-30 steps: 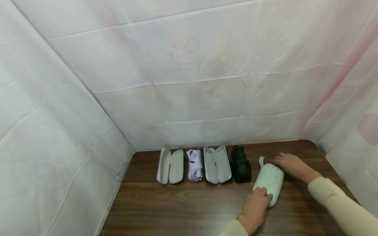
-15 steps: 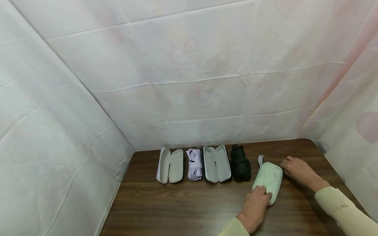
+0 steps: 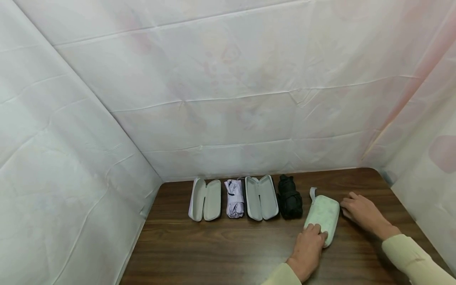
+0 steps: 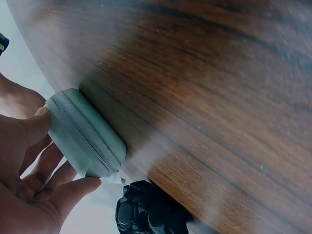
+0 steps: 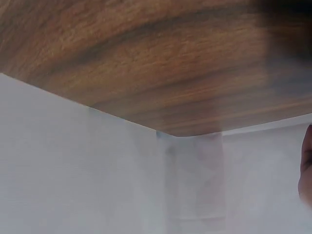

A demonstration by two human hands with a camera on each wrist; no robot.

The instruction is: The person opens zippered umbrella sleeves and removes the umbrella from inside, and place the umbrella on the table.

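Observation:
A pale green zippered case (image 3: 325, 211) lies on the dark wooden table, a grey strap (image 3: 313, 193) at its far end. My left hand (image 3: 307, 249) grips its near end; in the left wrist view, the thumb and fingers of the left hand (image 4: 34, 170) hold both sides, and the closed-looking zipper band (image 4: 83, 131) faces the camera. At the case's right edge is my right hand (image 3: 363, 211), fingers bent and close to the zipper side. Whether they pinch a zipper pull is hidden. Only a sliver of the right hand (image 5: 306, 170) shows in the right wrist view.
Left of the case stand a black folded umbrella (image 3: 290, 198), an open grey-lined glasses case (image 3: 268, 198), a lilac folded umbrella (image 3: 235, 200) and another open glasses case (image 3: 212, 201), in a row along the back. White sheeting (image 3: 221, 118) hangs behind and beside the table (image 3: 199, 257).
My right hand has shifted right and toward me from the case's far right corner along its edge. The case's far end has swung slightly left; the left hand holds nearly still.

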